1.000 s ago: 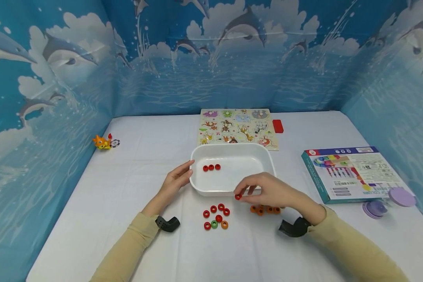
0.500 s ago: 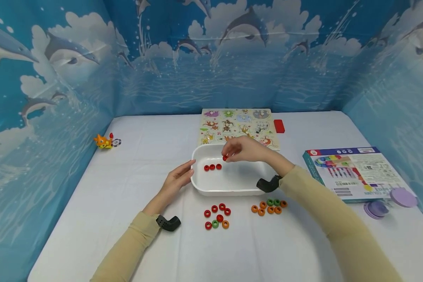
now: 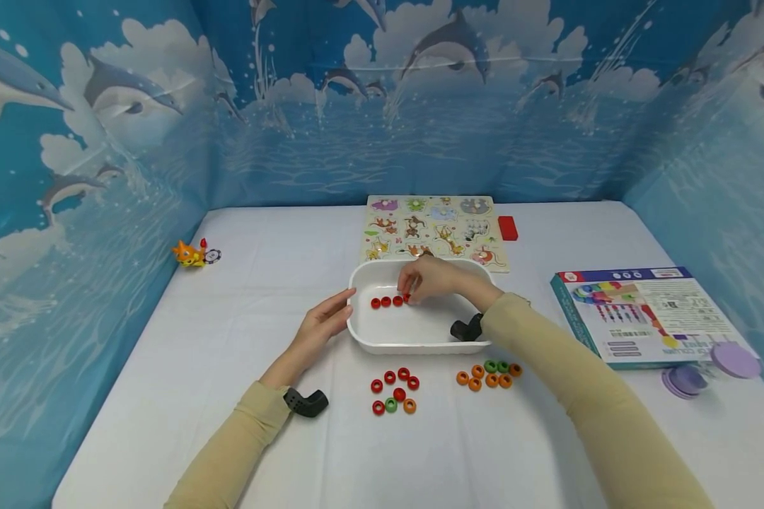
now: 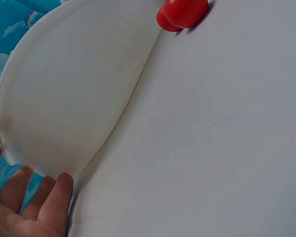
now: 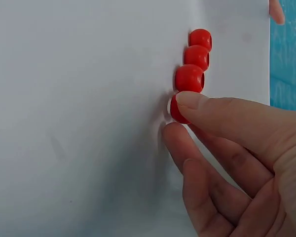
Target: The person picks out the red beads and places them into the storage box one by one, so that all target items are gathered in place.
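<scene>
Inside the white tray (image 3: pixel 401 334), my right hand (image 3: pixel 436 277) pinches a red bead (image 5: pixel 176 111) between thumb and fingers. That bead sits at the end of a row of three other red beads (image 5: pixel 190 78), close against the nearest one. At the tray's left end my left hand (image 3: pixel 318 329) touches the outer wall with extended fingertips, as the left wrist view also shows. On the cloth before the tray lies a group of mostly red beads (image 3: pixel 390 377), with a green bead (image 3: pixel 391 405) and an orange bead (image 3: pixel 410 406) among them.
Orange and green beads (image 3: pixel 492 380) lie right of the red group. Behind the tray is an animal puzzle board (image 3: pixel 414 226) beside a red block (image 3: pixel 508 228). A boxed set (image 3: pixel 649 314) and purple-lidded containers (image 3: pixel 684 380) stand right; a small orange toy (image 3: pixel 189 254) is far left.
My right hand has carried the red bead from the tray's front edge into the tray and lowered it to the row's right end. The left hand stays at the tray's left end.
</scene>
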The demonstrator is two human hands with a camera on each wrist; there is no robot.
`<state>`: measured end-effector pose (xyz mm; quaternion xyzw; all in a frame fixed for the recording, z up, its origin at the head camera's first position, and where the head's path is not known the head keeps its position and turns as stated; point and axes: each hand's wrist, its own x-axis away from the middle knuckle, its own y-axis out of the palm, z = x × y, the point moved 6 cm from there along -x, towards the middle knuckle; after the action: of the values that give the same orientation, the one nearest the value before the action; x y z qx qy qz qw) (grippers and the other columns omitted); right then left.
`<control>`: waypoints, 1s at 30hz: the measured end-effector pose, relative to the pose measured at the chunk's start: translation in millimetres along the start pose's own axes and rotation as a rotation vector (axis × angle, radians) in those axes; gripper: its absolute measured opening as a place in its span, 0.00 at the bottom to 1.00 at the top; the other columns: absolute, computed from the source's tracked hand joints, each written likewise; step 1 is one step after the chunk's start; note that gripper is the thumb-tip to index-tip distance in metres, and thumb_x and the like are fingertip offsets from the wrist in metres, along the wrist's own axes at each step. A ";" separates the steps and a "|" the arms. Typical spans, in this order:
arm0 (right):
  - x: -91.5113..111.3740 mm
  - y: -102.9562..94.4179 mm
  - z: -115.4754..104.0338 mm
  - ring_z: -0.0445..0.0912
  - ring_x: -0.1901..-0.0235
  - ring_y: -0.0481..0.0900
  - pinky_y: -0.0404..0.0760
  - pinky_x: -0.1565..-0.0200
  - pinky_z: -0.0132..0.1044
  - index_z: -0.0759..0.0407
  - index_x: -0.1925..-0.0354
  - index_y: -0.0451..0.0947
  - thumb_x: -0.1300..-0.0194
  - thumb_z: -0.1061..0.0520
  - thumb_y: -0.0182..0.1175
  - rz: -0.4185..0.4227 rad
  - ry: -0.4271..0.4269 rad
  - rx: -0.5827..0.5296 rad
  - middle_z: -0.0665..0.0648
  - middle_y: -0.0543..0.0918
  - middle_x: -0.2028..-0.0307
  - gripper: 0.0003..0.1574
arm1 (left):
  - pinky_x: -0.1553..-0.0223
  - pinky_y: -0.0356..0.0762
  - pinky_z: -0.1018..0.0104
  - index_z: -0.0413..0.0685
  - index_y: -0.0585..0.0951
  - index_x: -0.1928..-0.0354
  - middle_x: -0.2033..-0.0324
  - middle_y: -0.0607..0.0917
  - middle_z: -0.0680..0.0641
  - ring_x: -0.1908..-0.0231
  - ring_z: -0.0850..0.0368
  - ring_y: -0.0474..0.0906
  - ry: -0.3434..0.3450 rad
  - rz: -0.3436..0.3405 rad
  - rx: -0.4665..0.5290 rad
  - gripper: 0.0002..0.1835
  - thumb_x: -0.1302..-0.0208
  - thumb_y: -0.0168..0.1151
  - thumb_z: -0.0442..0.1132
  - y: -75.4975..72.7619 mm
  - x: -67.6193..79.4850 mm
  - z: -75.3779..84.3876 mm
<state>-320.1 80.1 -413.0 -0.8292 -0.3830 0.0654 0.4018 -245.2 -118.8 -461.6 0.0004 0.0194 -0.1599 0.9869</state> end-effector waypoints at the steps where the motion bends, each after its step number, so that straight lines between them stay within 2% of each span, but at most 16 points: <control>1: 0.3 0.4 0.0 0.43 0.69 0.77 0.78 0.66 0.34 0.57 0.66 0.79 0.53 0.65 0.67 0.004 -0.005 0.008 0.51 0.81 0.68 0.13 | 0.50 0.72 0.64 0.57 0.70 0.40 0.40 0.66 0.50 0.43 0.54 0.65 0.004 -0.003 0.002 0.26 0.41 0.57 0.52 0.3 -0.1 0.1; 6: 5.6 -2.6 -2.7 0.43 0.67 0.78 0.78 0.64 0.34 0.56 0.63 0.78 0.52 0.64 0.66 0.010 -0.005 0.027 0.51 0.81 0.66 0.14 | 0.50 0.72 0.64 0.57 0.70 0.40 0.39 0.65 0.50 0.42 0.54 0.64 0.002 -0.007 -0.001 0.26 0.41 0.57 0.51 1.3 -0.8 0.1; 9: 14.9 -11.2 -9.1 0.44 0.65 0.78 0.78 0.62 0.35 0.58 0.60 0.78 0.50 0.63 0.66 0.021 0.010 0.031 0.52 0.81 0.63 0.16 | 0.50 0.72 0.64 0.57 0.70 0.40 0.39 0.65 0.51 0.42 0.55 0.65 -0.003 -0.007 -0.005 0.26 0.41 0.57 0.52 2.1 -0.9 0.1; 13: 38.0 -27.0 -27.1 0.43 0.64 0.77 0.78 0.60 0.35 0.58 0.56 0.77 0.48 0.60 0.65 0.069 -0.009 0.031 0.55 0.80 0.60 0.18 | 0.50 0.72 0.64 0.56 0.70 0.40 0.39 0.65 0.50 0.42 0.54 0.64 -0.001 -0.011 -0.006 0.26 0.41 0.57 0.51 3.4 -0.5 0.7; 17: 70.0 -32.3 -50.3 0.40 0.64 0.78 0.79 0.61 0.35 0.54 0.56 0.76 0.46 0.56 0.64 0.121 -0.103 0.000 0.53 0.80 0.59 0.17 | 0.49 0.71 0.63 0.54 0.68 0.39 0.38 0.64 0.48 0.41 0.52 0.63 0.011 -0.019 -0.007 0.26 0.39 0.56 0.49 3.8 0.1 2.5; 20: 93.3 -24.8 -63.0 0.39 0.64 0.78 0.80 0.62 0.35 0.53 0.56 0.76 0.45 0.56 0.63 0.137 -0.171 -0.036 0.51 0.79 0.60 0.15 | 0.49 0.71 0.63 0.53 0.68 0.39 0.38 0.63 0.48 0.41 0.51 0.62 0.014 -0.017 -0.018 0.25 0.38 0.55 0.48 2.7 0.6 3.2; 23: 112.5 -10.1 -69.7 0.37 0.65 0.78 0.80 0.62 0.34 0.52 0.57 0.76 0.44 0.55 0.63 0.137 -0.199 -0.058 0.49 0.80 0.61 0.14 | 0.49 0.71 0.63 0.53 0.68 0.39 0.38 0.63 0.48 0.41 0.52 0.63 0.011 -0.011 -0.017 0.25 0.38 0.55 0.49 1.2 0.4 2.9; 25: 122.9 2.2 -70.9 0.38 0.65 0.77 0.80 0.63 0.34 0.53 0.58 0.77 0.44 0.56 0.63 0.134 -0.206 -0.085 0.49 0.80 0.62 0.13 | 0.49 0.71 0.63 0.53 0.69 0.40 0.38 0.64 0.49 0.42 0.53 0.64 0.008 -0.008 -0.008 0.26 0.39 0.56 0.50 0.5 0.2 2.4; 30: 140.5 37.6 -67.9 0.39 0.67 0.78 0.81 0.66 0.36 0.48 0.58 0.77 0.44 0.52 0.62 0.141 -0.206 -0.161 0.47 0.80 0.64 0.13 | 0.50 0.72 0.64 0.55 0.70 0.40 0.39 0.66 0.50 0.43 0.54 0.65 0.002 -0.002 0.011 0.26 0.41 0.57 0.52 0.1 -0.2 0.9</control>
<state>-171.9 120.5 -366.5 -0.8725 -0.3669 0.1474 0.2870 -245.3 -118.6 -460.7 0.0058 0.0195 -0.1611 0.9867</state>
